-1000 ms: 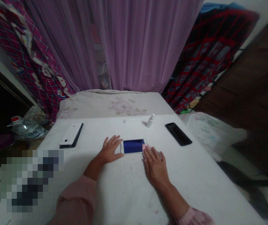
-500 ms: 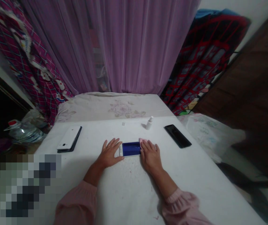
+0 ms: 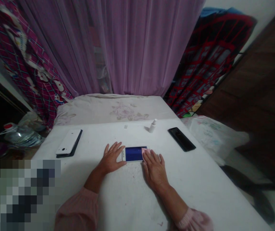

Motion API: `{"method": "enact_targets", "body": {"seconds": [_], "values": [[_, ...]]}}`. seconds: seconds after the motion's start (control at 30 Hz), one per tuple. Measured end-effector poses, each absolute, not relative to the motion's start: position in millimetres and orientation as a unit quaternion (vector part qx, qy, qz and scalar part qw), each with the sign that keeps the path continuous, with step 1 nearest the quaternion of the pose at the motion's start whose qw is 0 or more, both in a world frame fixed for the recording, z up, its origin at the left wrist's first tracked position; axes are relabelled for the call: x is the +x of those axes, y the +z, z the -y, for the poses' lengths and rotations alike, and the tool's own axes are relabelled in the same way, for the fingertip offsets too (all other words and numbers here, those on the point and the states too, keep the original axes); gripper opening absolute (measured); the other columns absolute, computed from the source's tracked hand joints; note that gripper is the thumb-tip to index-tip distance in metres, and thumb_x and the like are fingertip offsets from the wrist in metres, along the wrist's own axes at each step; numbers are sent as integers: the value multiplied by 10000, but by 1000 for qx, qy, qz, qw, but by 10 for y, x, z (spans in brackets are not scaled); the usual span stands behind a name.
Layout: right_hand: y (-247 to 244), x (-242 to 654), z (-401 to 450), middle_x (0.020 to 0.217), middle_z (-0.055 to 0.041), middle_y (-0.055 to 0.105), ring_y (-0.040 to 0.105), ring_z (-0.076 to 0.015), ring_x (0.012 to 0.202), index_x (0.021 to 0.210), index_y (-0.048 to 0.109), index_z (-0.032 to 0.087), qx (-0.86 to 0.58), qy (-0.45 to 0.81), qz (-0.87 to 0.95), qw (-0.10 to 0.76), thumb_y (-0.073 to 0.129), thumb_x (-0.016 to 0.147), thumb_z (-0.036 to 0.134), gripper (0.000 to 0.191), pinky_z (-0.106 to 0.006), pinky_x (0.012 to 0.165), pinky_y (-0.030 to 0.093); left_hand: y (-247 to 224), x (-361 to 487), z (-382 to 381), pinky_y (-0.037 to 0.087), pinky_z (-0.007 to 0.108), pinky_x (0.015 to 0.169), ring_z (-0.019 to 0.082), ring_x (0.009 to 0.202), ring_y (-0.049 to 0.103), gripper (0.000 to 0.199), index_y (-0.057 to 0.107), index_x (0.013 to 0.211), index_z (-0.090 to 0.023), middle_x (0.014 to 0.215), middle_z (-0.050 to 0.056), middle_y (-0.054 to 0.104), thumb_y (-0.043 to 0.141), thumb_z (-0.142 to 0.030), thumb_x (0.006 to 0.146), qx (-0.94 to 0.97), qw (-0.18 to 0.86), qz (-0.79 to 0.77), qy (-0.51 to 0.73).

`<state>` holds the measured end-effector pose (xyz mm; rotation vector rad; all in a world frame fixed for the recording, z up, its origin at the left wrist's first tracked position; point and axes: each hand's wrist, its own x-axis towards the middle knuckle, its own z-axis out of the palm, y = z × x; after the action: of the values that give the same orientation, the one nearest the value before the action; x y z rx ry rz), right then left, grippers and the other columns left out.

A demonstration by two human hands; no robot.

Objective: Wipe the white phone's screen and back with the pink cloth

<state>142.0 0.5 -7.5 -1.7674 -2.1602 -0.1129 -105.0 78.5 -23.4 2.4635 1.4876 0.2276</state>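
- The white phone (image 3: 134, 154) lies flat on the white-covered surface (image 3: 128, 195), set crosswise between the person's two hands, its blue display facing up.
- The left hand (image 3: 111, 159) rests at the phone's left end. Its grip is spread wide, the thumb by the near edge and the forefinger by the far edge, with no fingers wrapped around the phone.
- The right hand (image 3: 156, 171) lies palm down at the phone's right end, fingers stretched out over a pink cloth (image 3: 146, 150). The underside of this grip is hidden, so one cannot tell whether it pinches the cloth or only presses it.
- The cloth covers the right part of the display; one corner shows beyond the fingertips.
- Pink sleeves (image 3: 78, 208) cover both forearms, leaving the wrists bare.
- Beyond the phone, a small white bottle (image 3: 152, 127) stands upright, with a small pale square (image 3: 125, 127) lying to its left.
- A black phone (image 3: 181, 139) lies at an angle near the surface's right edge, well apart from the right hand.
- Near the left edge, a white handset (image 3: 69, 141) lies on top of a dark flat item (image 3: 76, 148), which juts out along its right side.
- Floral fabric (image 3: 123, 110) covers the far end, before a purple curtain (image 3: 137, 48).
- A clear water jug (image 3: 23, 134) with a red cap stands off to the left; a pale plastic bag (image 3: 216, 136) sits off to the right.
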Motion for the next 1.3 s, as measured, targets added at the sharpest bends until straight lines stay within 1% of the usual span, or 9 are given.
{"method": "enact_targets", "body": {"seconds": [0.17,0.3,0.43,0.53,0.7,0.83,1.03,1.17,1.3], "values": [[16,1263,-379,1450,-80,500,400,-277,1358,1432,443,208,-635,-11,754,168,331,984,253,463,-541,1089,256,-215,-1050,-785,61,548,1187,298,1459,227,769,378,1460,-301,1566,68,317,603,-611,793,845,129,-513,80],[-14,1245,-336,1470,-88,472,389,-270,1370,1468,378,205,-618,-9,767,174,326,988,247,485,-548,1090,264,-184,-1044,-771,75,552,1186,300,1455,239,761,386,1456,-283,1560,77,330,599,-607,801,847,125,-510,86],[-92,1262,-5,1479,-74,460,377,-249,1386,1442,425,208,-575,-21,795,189,356,988,246,460,-524,1133,212,-201,-1041,-764,80,541,1188,299,1450,252,749,396,1450,-284,1556,77,339,607,-598,803,848,114,-510,92],[-102,1210,136,1475,-97,460,371,-237,1392,1431,442,176,-562,-35,800,206,384,980,228,458,-491,1157,182,-206,-1042,-765,64,538,1188,298,1449,252,747,392,1453,-289,1556,78,339,606,-593,807,848,112,-508,97],[-11,1041,-118,1475,-99,457,383,-238,1388,1420,457,166,-561,-5,804,197,377,981,228,450,-494,1161,186,-130,-1048,-771,64,552,1182,308,1462,213,743,366,1472,-277,1572,87,300,571,-592,832,850,145,-502,72],[45,952,-330,1485,-113,439,378,-247,1391,1442,420,154,-567,16,801,193,380,976,223,473,-512,1152,202,-94,-1044,-771,70,552,1181,308,1463,211,742,356,1476,-294,1575,77,295,569,-595,832,850,149,-501,67],[1,975,-107,1477,-103,451,367,-241,1396,1409,470,150,-552,23,805,216,370,987,241,443,-502,1163,178,-89,-1025,-764,66,539,1189,301,1462,217,746,376,1466,-290,1570,70,309,583,-607,823,845,144,-511,66],[0,931,-102,1457,-105,479,390,-244,1382,1386,500,155,-553,24,804,216,370,985,232,429,-508,1160,183,-51,-1017,-763,57,548,1188,306,1464,207,753,378,1468,-277,1575,79,296,584,-610,825,844,152,-512,55],[35,820,-294,1464,-109,469,386,-234,1386,1428,440,147,-551,38,806,212,377,979,221,460,-501,1157,201,-18,-1018,-770,67,557,1185,301,1468,197,757,352,1481,-278,1577,85,285,596,-579,830,844,165,-508,46]]}}
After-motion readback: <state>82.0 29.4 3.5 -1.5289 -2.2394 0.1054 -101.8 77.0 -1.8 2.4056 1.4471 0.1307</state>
